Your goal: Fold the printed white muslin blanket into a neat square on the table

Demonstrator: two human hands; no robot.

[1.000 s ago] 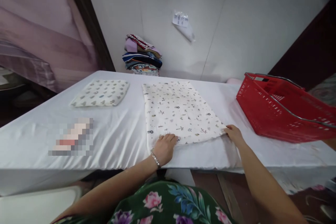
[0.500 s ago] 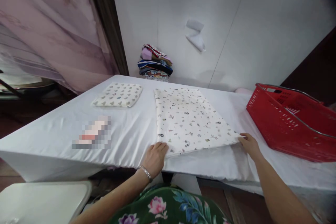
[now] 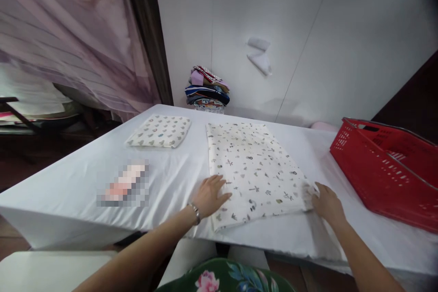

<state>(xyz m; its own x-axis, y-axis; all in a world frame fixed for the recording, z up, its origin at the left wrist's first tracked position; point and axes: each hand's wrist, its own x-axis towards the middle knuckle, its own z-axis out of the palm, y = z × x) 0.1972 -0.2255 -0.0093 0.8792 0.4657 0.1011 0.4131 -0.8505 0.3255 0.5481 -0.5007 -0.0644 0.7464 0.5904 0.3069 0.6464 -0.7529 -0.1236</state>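
Observation:
A white cloth with a small print of palm trees and leaves [image 3: 253, 169] lies spread flat on the table in front of me. My left hand [image 3: 210, 196] rests on its left edge near the front, fingers flat and thumb spread away. At the cloth's right edge, near the front corner, my right hand [image 3: 329, 203] has its fingertips closed on the fabric, which is bunched and blurred there. A folded cream cloth with grey motifs [image 3: 160, 131] lies at the back left of the table.
White cloth covers the table [image 3: 78, 178]. A red plastic basket [image 3: 383, 178] stands at the right, and a pixelated object [image 3: 125, 182] lies at the left. Behind the table is a stack of folded fabrics [image 3: 207, 89]. A white stool [image 3: 51, 271] stands at the lower left.
My left hand has shifted from the front left corner up along the left edge, its thumb now spread. The cloth's front edge lies flatter and nearer me. The view has tilted slightly.

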